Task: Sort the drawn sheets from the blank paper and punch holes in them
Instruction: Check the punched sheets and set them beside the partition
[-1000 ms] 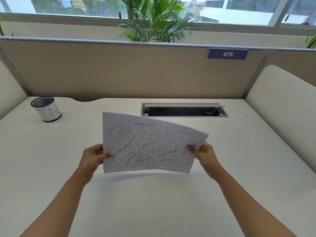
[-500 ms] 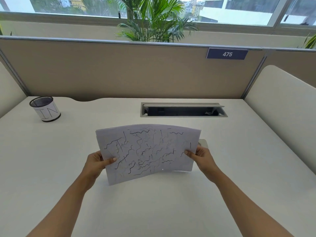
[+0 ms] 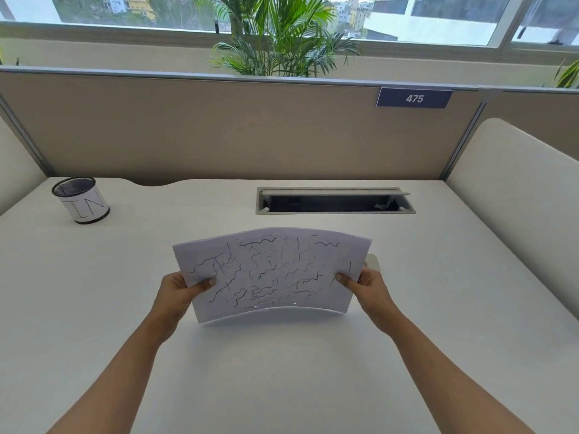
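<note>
I hold a stack of drawn sheets (image 3: 275, 270) upright over the middle of the white desk, the top sheet covered in dark squiggly lines. Two small punched holes show near its lower edge. My left hand (image 3: 178, 292) grips the stack's left edge with the thumb in front. My right hand (image 3: 366, 286) grips the right edge the same way. The stack bows outward toward me, and its lower edge is just above or on the desk; I cannot tell which. A pale rounded object (image 3: 372, 262) peeks out behind the stack's right edge; it is mostly hidden.
A black mesh pen cup (image 3: 80, 200) with a white "IN" label stands at the back left. An open cable slot (image 3: 333, 201) is set into the desk at the back. Beige partition panels (image 3: 219, 130) close the back and sides.
The stack has come down from a raised, tilted hold to level and upright near the desk. Both hands kept their grip on its edges.
</note>
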A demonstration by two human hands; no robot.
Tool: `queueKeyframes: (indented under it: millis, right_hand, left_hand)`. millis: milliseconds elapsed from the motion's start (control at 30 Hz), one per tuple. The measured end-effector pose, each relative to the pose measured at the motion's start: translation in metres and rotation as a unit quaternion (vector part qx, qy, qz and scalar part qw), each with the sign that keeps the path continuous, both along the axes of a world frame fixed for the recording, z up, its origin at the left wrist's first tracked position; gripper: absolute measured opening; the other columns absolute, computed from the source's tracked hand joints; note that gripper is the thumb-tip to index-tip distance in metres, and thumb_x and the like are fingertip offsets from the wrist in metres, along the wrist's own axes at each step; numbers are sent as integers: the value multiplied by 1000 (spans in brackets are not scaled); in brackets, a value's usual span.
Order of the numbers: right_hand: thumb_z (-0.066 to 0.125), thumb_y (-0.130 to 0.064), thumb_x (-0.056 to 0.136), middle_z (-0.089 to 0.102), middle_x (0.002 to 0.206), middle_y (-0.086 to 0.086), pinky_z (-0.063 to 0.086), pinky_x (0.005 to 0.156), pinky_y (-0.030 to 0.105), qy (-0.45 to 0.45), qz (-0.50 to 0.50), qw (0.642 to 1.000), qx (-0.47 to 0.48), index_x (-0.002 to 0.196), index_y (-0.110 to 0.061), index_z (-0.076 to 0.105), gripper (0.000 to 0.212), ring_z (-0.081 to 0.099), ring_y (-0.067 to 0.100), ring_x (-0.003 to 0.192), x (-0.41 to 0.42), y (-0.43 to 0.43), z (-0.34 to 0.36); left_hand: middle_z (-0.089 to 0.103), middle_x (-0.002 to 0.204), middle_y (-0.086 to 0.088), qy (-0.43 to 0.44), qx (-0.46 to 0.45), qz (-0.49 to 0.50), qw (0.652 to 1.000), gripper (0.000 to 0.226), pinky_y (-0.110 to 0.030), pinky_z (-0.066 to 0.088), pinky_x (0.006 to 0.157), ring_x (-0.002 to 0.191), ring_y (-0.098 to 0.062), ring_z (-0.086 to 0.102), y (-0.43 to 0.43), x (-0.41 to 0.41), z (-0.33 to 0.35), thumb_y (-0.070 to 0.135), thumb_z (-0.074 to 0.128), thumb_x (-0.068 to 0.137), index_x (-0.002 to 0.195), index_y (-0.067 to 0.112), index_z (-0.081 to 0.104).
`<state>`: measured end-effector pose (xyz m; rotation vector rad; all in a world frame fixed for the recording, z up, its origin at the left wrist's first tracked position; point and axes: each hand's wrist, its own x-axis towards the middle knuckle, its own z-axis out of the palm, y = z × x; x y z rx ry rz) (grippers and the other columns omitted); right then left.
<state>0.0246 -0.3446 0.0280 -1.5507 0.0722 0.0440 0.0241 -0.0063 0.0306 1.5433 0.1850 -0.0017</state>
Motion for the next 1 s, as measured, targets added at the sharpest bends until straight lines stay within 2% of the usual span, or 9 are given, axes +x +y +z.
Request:
queueKeyframes:
  millis: [167,433,533,600,700,833,867,933,1000]
  right_hand:
    - [63,-9,85,74,90,-15,56,70,16,0,-6,1000,4,96,-23,69,19,69,3,83,-1,-2,0]
    - [60,-9,87,70,100,-7,54,71,16,10,4,1000,-4,112,-12,64,25,67,8,89,-1,-1,-2]
    - [59,-10,88,70,98,-7,55,69,18,8,1,1000,-10,107,-14,65,21,67,10,88,2,-1,3]
    - [59,-11,88,71,96,-4,56,66,17,4,3,1000,-20,100,-18,67,16,68,9,84,2,-1,7]
    - [59,-12,88,71,92,-4,55,65,18,-3,2,999,-38,92,-22,68,14,68,9,80,5,0,14]
    - [60,-15,88,71,90,-4,54,69,21,-16,7,998,-63,94,-19,68,11,67,13,80,9,3,24]
    - [60,-15,88,71,89,-4,54,70,22,-17,8,998,-66,93,-20,68,11,66,12,79,9,3,26]
    - [60,-15,88,70,87,-4,54,74,24,-19,10,997,-76,90,-22,67,10,65,11,78,10,5,30]
    - [59,-15,88,68,87,-3,53,76,29,-22,15,996,-90,91,-19,66,8,63,12,78,11,5,34]
  left_hand:
    - [76,82,9,-11,-4,-15,1000,26,-14,53,62,74,-6,71,-1,2,7,-2,69,74,87,20,71]
    - [76,87,9,-5,-4,-13,1000,24,-26,50,75,89,-15,68,-3,-1,9,5,71,74,89,24,71]
    - [71,107,5,-49,0,8,999,43,-33,49,88,100,-14,65,-2,4,24,8,75,69,107,24,63]
    - [55,130,3,-92,70,47,992,67,-35,40,98,118,-14,52,-4,9,40,10,76,70,127,28,46]
    - [38,145,0,-184,284,79,938,88,-39,26,109,134,-16,33,-12,17,66,19,81,66,140,22,33]
    - [29,153,-2,-260,507,-63,819,100,-51,0,114,144,-15,12,-37,30,97,39,81,61,144,19,29]
    - [33,151,-1,-243,541,-115,797,98,-49,1,115,143,-14,15,-43,34,103,45,79,62,144,23,29]
    - [58,130,0,-183,587,-181,768,79,-42,28,107,126,-19,45,-55,39,110,49,75,67,136,31,41]
    - [68,97,3,-150,610,-182,757,43,-31,39,73,92,-20,56,-61,40,116,46,69,75,115,33,60]
